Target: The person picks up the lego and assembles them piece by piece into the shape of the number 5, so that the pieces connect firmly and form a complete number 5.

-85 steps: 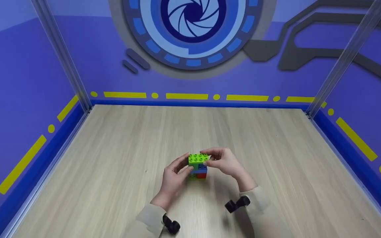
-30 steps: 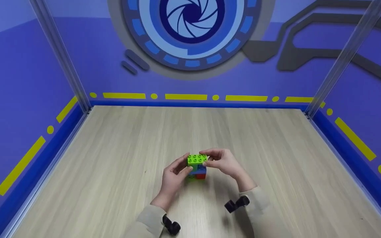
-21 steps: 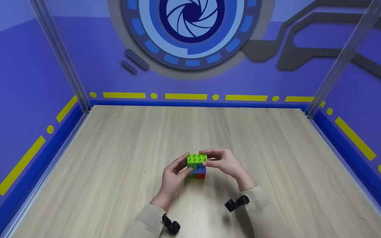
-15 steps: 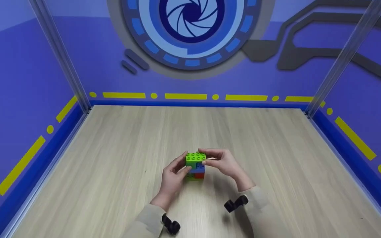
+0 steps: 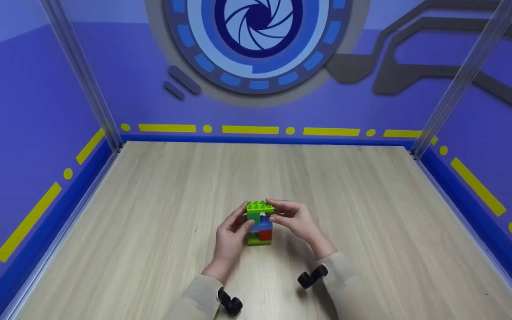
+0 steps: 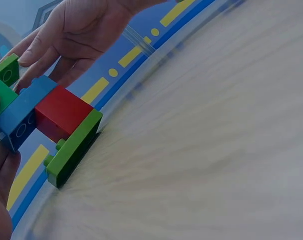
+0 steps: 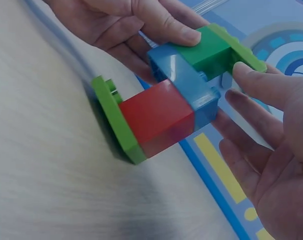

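Observation:
A toy brick stack point(image 5: 262, 226) stands between both hands, near the middle of the table's front half. At its bottom is a lime base plate point(image 7: 114, 122), with a red brick point(image 7: 156, 117) on one end. A blue brick point(image 7: 184, 82) lies across the red one. Above the blue sits a green brick point(image 7: 206, 47), topped by a studded lime plate point(image 5: 260, 206). My left hand point(image 5: 228, 238) pinches the stack at the green brick, thumb in front. My right hand point(image 5: 298, 220) pinches the top plate's right end. Whether the base touches the table is unclear.
The wood-grain table point(image 5: 171, 186) is bounded by blue-purple panels point(image 5: 256, 115) at the back and sides, with metal posts in the corners. Black wrist cameras point(image 5: 313, 276) sit on both beige sleeves.
The stack has shifted slightly left and shows more of its front face, its top now higher in the head view. Both hands have moved a little left with it, still holding on.

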Motion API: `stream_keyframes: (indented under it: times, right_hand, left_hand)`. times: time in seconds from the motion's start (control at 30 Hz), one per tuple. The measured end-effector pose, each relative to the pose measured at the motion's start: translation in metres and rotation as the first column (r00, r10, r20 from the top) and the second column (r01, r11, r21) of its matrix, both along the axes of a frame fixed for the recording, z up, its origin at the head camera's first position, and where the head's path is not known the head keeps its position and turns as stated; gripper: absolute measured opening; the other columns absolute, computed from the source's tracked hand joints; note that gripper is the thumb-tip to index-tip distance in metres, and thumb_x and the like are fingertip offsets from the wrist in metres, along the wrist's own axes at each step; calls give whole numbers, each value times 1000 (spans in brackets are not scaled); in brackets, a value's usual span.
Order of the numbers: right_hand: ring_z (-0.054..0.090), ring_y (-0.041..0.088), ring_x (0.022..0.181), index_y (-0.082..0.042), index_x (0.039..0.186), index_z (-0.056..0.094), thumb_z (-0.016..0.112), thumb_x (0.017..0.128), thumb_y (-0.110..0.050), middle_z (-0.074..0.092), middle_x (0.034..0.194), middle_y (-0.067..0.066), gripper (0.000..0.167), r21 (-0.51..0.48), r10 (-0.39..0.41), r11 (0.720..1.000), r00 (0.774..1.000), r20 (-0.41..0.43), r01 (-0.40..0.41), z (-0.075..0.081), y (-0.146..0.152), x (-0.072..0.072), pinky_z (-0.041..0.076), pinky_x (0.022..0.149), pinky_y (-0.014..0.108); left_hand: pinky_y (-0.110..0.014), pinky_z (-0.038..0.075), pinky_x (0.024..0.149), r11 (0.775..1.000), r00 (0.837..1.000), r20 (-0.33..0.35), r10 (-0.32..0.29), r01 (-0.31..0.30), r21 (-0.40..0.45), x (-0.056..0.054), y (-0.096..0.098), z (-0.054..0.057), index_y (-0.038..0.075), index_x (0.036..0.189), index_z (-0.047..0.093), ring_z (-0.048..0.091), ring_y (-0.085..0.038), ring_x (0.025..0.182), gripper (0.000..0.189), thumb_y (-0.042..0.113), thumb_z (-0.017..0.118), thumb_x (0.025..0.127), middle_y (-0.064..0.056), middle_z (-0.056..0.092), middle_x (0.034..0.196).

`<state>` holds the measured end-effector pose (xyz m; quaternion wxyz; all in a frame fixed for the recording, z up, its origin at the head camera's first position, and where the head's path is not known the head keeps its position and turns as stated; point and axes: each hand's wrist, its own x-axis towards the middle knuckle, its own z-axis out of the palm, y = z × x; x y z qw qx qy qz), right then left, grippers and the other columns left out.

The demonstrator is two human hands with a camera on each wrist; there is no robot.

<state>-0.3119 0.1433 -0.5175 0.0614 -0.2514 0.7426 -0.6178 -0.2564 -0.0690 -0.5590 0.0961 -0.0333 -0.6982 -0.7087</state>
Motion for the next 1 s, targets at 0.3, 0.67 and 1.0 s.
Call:
stream_keyframes:
  times: [0.3, 0.67, 1.0]
  right_hand:
    - [67, 41, 121, -7, 154, 46, 76, 90, -1, 61, 143, 25, 70, -34, 44, 999, 996, 74, -41, -17, -8, 0, 59, 97, 27]
    - [74, 31, 103, -25, 165, 24, 81, 85, 0, 63, 138, 27, 101, 69, 103, 991, 982, 160, -116, -28, -14, 1, 63, 79, 27]
    - [73, 33, 104, -17, 165, 22, 79, 89, -4, 62, 137, 31, 96, 65, 55, 996, 993, 104, -62, -35, -7, -5, 61, 78, 24]
  left_hand:
    - [-20, 59, 94, 994, 994, 11, 107, -107, 24, -2, -1, 1, 27, 145, 61, 69, -25, 118, 51, 22, 74, 96, -8, 64, 140]
    - [-34, 61, 97, 983, 980, 77, 182, -183, 5, -4, -1, 0, 24, 145, 61, 70, -31, 118, 47, 25, 71, 99, -12, 65, 138]
    - [-33, 51, 110, 999, 997, 73, -11, 8, 40, -6, -2, -4, 17, 154, 50, 53, -33, 142, 56, 13, 66, 101, -16, 48, 158]
